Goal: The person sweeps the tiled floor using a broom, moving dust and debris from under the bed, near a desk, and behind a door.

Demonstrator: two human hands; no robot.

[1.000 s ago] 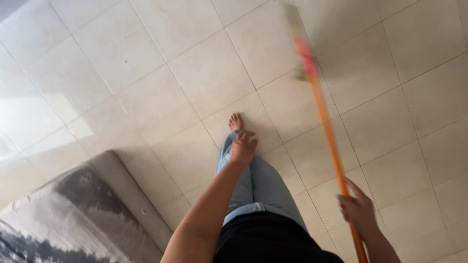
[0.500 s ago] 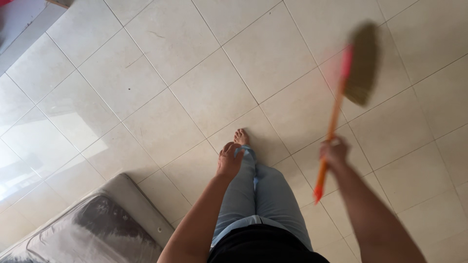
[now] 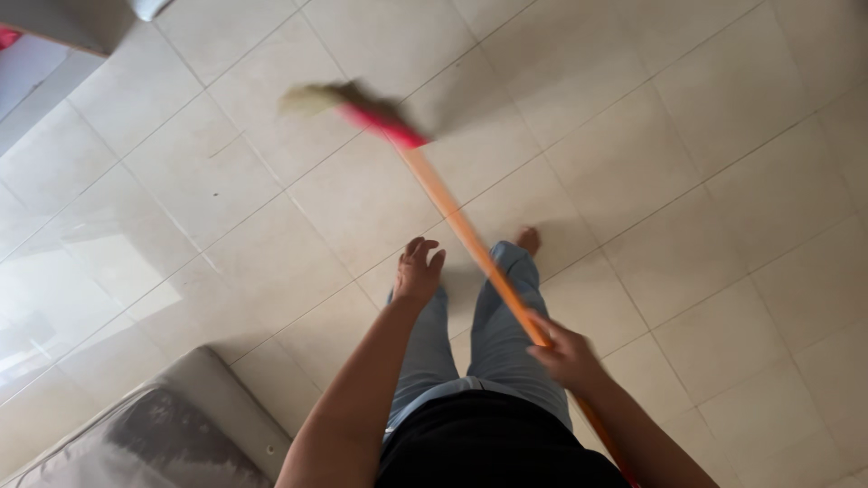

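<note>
Although motion blurs the far end, the broom [image 3: 452, 217] reads as a light, rigid tool: a long, thin orange handle, a pink collar and a pale straw-coloured brush head. It slants from beside the person's right hip, across the jeans-clad legs [image 3: 479, 343], to the tiled floor [image 3: 705, 181] well ahead of the bare foot [image 3: 529, 239]. The right hand [image 3: 565, 354] is clenched around the handle partway up, a sound hold for a smooth, possibly slippery shaft. The left hand [image 3: 418, 269] hangs empty beside the handle, fingers loosely spread, grasping nothing.
</note>
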